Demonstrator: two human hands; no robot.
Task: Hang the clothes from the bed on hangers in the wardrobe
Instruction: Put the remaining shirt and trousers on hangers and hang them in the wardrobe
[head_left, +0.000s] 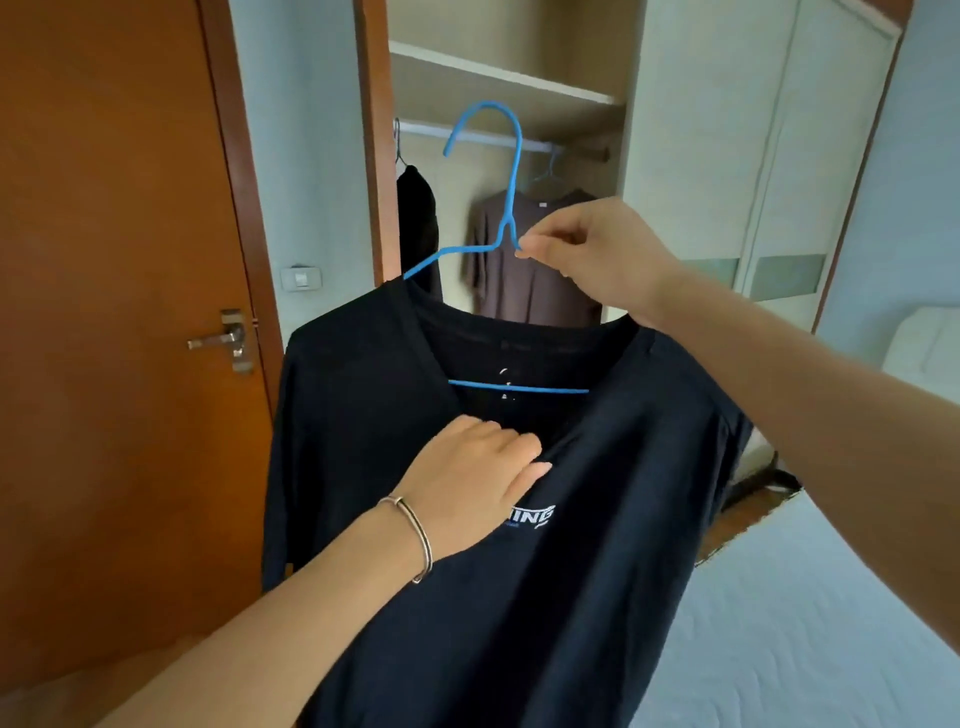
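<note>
My left hand (470, 480), fingers together, flat on black T-shirt (519, 571) at frame centre, logo half covered | my right hand (587, 249) pinching blue hanger (511, 171), its shoulders hidden inside shirt | wardrobe (519, 88) upper centre: black garment (418, 223) edge-cut, brown shirt (535, 280) blurred.

A brown wooden door (114, 312) fills the left side, shut, with a silver lever handle (223, 340) near its right edge. Just right of the door frame, a small white wall switch (301, 278) sits on a pale wall (306, 156).
</note>
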